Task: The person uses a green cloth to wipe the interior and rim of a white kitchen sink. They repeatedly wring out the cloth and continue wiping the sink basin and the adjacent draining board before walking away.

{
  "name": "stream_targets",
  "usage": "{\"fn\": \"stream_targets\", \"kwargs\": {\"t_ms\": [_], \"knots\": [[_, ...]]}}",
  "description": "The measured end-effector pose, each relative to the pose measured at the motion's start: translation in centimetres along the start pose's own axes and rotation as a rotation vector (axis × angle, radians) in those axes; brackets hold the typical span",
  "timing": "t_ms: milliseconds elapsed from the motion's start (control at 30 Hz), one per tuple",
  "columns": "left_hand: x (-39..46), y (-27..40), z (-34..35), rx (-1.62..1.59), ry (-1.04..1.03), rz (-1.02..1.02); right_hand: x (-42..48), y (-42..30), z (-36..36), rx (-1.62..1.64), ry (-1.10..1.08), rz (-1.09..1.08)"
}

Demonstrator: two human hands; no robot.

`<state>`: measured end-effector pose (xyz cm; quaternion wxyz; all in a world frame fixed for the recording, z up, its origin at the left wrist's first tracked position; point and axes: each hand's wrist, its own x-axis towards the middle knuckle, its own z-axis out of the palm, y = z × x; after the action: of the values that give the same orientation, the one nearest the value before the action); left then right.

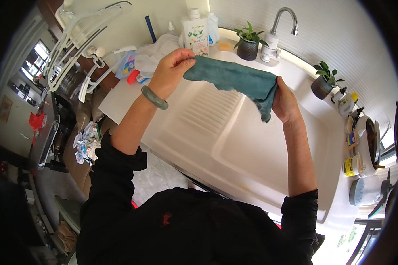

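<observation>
A dark green cloth (233,73) is stretched between my two hands above a white laundry sink. My left hand (174,68), with a green bangle on its wrist, pinches the cloth's left end between thumb and fingers. At the other end, my right hand (285,101) grips a corner, and a loose flap dangles beside it. Below the cloth lie the ribbed washboard (212,109) of the sink and the smooth basin (262,145) to its right.
Detergent bottles (195,34), a yellow soap bar (225,46), a potted plant (248,48) and a faucet (270,43) line the back ledge. White hangers (69,49) hang at the left, above a red brush (132,77) and white fabric (152,54). Jars and bottles (351,165) stand along the right ledge.
</observation>
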<state>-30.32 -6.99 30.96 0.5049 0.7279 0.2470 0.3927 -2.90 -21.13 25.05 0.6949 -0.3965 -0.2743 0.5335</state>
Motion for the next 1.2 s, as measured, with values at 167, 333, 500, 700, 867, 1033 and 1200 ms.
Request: {"fn": "stream_targets", "kwargs": {"t_ms": [167,333,500,700,867,1033,1200], "knots": [[1.6,1.1,-0.8,-0.937,-0.134,-0.054,0.6,-0.8,2.8,0.158,-0.089,0.065],[-1.8,-4.6,3.6,-1.195,-0.616,-0.406,1.7,1.3,2.8,0.257,-0.094,0.174],[0.4,-6.8,1.7,-0.781,-0.093,-0.661,1.8,-0.5,1.2,0.239,-0.028,0.166],[-0.4,-9.9,5.7,-0.895,-0.221,-0.786,4.9,-2.7,1.4,-0.031,-0.006,-0.012],[-0.2,-9.5,11.1,-0.998,-0.514,-0.67,0.7,4.4,6.9,-1.551,-0.266,-0.638],[0.0,-5.8,12.1,-0.998,-0.716,-0.383,-10.1,6.9,8.3,-1.349,-0.244,-0.723],[1.0,-3.2,11.3,-0.778,-0.756,-0.286,-8.5,5.0,-1.4,-0.744,0.257,-0.413]]}}
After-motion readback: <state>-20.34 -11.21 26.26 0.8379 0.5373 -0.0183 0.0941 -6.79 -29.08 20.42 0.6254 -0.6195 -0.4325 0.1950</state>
